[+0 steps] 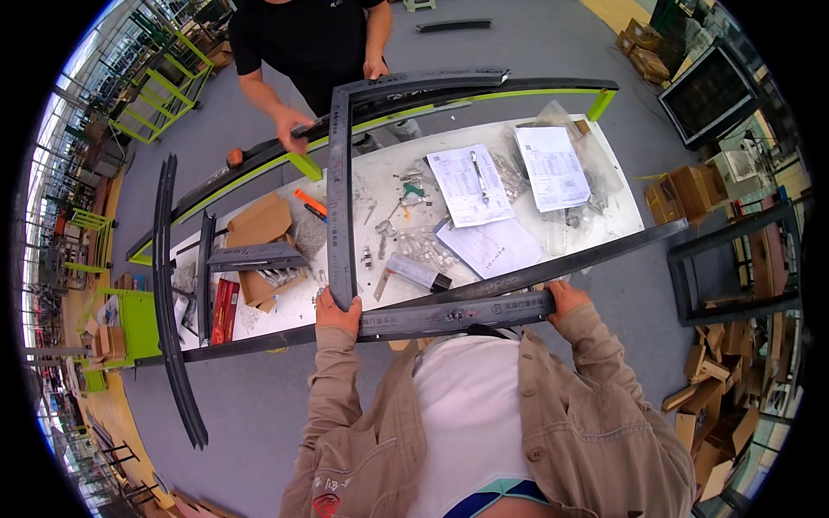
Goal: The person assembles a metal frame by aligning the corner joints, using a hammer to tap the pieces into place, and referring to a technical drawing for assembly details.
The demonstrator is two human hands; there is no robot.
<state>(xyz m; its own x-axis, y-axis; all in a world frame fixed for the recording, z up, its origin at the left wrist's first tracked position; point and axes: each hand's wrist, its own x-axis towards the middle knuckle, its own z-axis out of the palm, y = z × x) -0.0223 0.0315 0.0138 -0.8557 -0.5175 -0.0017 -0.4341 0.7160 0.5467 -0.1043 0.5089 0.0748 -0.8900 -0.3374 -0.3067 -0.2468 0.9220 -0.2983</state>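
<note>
You're gripping that grey bar [458, 318], left fingers [349, 315] wrapping the corner end, right fingers [560, 294] holding the other, so it's stretching sideways between them along the near side of the bench [380, 173].

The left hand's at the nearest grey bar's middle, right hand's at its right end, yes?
Not the middle: the head view shows the left hand at the left end of the nearest grey bar, with the right hand at its right end.
</note>
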